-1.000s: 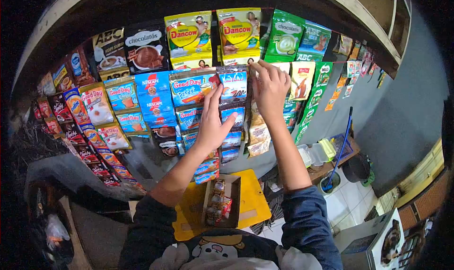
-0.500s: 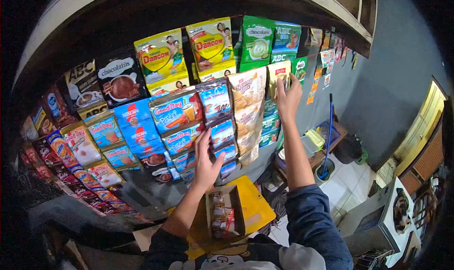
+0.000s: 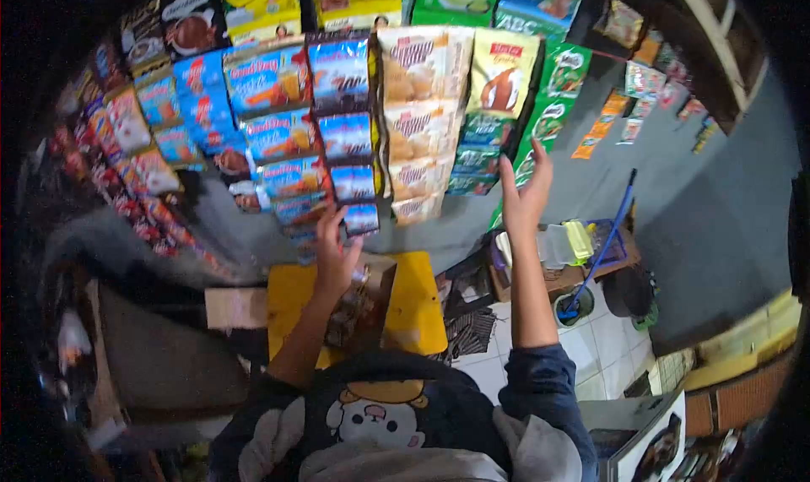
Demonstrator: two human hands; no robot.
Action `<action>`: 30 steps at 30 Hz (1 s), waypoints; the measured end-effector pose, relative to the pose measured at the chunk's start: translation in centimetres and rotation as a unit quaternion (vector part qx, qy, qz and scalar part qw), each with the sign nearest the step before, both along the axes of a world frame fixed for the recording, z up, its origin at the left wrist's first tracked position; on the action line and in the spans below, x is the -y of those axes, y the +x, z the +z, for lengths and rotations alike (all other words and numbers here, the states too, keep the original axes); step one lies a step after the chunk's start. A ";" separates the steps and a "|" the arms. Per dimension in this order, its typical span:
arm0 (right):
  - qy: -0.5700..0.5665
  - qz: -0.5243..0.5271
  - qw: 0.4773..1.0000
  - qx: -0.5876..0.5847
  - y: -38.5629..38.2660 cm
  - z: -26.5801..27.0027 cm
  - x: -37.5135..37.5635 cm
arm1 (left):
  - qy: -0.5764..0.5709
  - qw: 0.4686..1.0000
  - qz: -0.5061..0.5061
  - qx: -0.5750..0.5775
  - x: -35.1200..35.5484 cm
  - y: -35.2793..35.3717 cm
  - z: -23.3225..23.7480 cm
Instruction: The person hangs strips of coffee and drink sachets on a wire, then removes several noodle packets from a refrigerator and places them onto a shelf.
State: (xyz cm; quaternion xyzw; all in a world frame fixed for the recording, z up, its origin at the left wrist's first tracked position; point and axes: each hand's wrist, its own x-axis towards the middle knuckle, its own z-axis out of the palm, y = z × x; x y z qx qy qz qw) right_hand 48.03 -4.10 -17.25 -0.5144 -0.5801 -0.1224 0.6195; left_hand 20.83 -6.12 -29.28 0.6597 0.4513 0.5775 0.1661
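Note:
My right hand [image 3: 527, 197] is raised with thumb and fingers apart, holding nothing. It is beside the strip of green Milo sachets [image 3: 540, 132] and the dark green ABC sachets [image 3: 479, 159]. Above those hangs a cream-yellow sachet [image 3: 503, 75]. My left hand [image 3: 334, 250] has its fingers spread at the lower end of the Good Day sachet strip [image 3: 283, 136], near the dark-topped blue sachet strip [image 3: 348, 140]. Between the two hands hangs a strip of beige Creamy Latte sachets [image 3: 419, 127].
Yellow Dancow packs [image 3: 261, 9] hang in the upper row. Below my left hand, an open carton [image 3: 375, 288] rests on a yellow surface [image 3: 415, 313]. Plastic containers [image 3: 561, 246], a blue-handled mop [image 3: 612, 229] and a bucket [image 3: 574, 305] stand at the right.
My right hand has come down off the cream-yellow sachet, which now hangs free. My left hand has shifted down to the strips' lower ends. The view has tilted downward.

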 end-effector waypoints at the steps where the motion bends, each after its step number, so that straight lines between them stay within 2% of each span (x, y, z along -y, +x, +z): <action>1: -0.020 0.018 1.000 -0.008 1.1 -2.9 0.8 | -0.012 0.997 0.029 -0.073 0.7 0.2 -1.5; 3: -0.136 0.037 0.989 -0.053 2.5 -9.0 3.2 | -0.100 0.994 0.033 -0.041 2.2 1.6 -4.5; 5: -0.207 0.107 0.962 -0.145 4.7 -19.9 3.0 | -0.123 0.991 0.033 -0.033 3.4 2.3 -9.1; 6: -0.271 0.105 0.951 -0.105 5.0 -22.7 4.0 | -0.133 0.991 0.022 -0.021 4.2 2.6 -10.5; 7: -0.333 0.105 0.935 -0.062 4.8 -23.8 5.0 | -0.141 0.989 0.038 -0.020 5.2 3.0 -11.1; 9: -0.444 0.169 0.878 -0.052 4.1 -25.4 6.5 | -0.194 0.973 0.102 -0.072 7.8 3.6 -12.6; 10: -0.444 0.185 0.877 0.002 3.9 -28.1 6.3 | -0.216 0.966 0.123 -0.070 8.9 3.6 -14.2; 12: -0.466 0.258 0.846 0.008 2.5 -28.9 7.0 | -0.278 0.952 0.127 -0.034 10.6 2.8 -18.0; 13: -0.469 0.309 0.828 0.004 1.8 -29.0 7.2 | -0.297 0.943 0.144 -0.032 11.8 2.8 -18.4; 14: -0.448 0.318 0.830 0.098 1.2 -29.5 7.2 | -0.321 0.936 0.140 -0.038 12.7 2.9 -18.8; 15: -0.457 0.329 0.821 0.099 0.5 -31.3 7.5 | -0.341 0.930 0.133 -0.043 13.3 2.8 -19.2; 16: -0.476 0.342 0.802 0.119 -0.3 -34.0 7.8 | -0.343 0.924 0.143 -0.088 13.7 2.6 -20.4; 17: -0.493 0.351 0.783 0.141 -1.0 -35.7 7.9 | -0.349 0.921 0.148 -0.085 14.0 2.4 -21.5; 18: -0.526 0.395 0.736 0.162 -2.0 -34.0 8.3 | -0.395 0.905 0.138 -0.081 14.2 2.0 -22.1; 19: -0.529 0.398 0.731 0.166 -2.9 -35.0 8.5 | -0.437 0.888 0.124 -0.075 14.2 1.6 -22.9; 21: -0.353 0.465 0.783 0.216 -4.3 -37.7 9.5 | -0.473 0.870 0.128 -0.060 13.7 1.2 -24.9; 22: -0.357 0.467 0.778 0.221 -5.1 -38.3 10.0 | -0.480 0.867 0.125 -0.044 13.4 1.0 -26.4; 24: -0.554 0.420 0.699 0.171 -6.6 -39.9 10.3 | -0.516 0.845 0.125 -0.057 12.4 0.2 -29.3; 25: -0.554 0.420 0.697 0.177 -7.5 -40.8 10.3 | -0.516 0.846 0.126 -0.052 12.0 -0.3 -30.7; 27: -0.504 0.428 0.738 0.133 -10.1 -43.3 8.6 | -0.412 0.896 0.110 -0.123 10.4 -2.4 -34.2; 28: -0.605 0.395 0.669 0.176 -11.5 -44.6 6.9 | -0.434 0.879 0.091 -0.176 9.1 -3.7 -39.2; 29: -0.605 0.397 0.666 0.183 -13.2 -45.5 5.5 | -0.436 0.879 0.096 -0.170 8.0 -4.7 -41.5; 30: -0.621 0.355 0.683 0.149 -14.9 -46.2 4.2 | -0.423 0.842 0.093 -0.322 7.0 -5.4 -43.3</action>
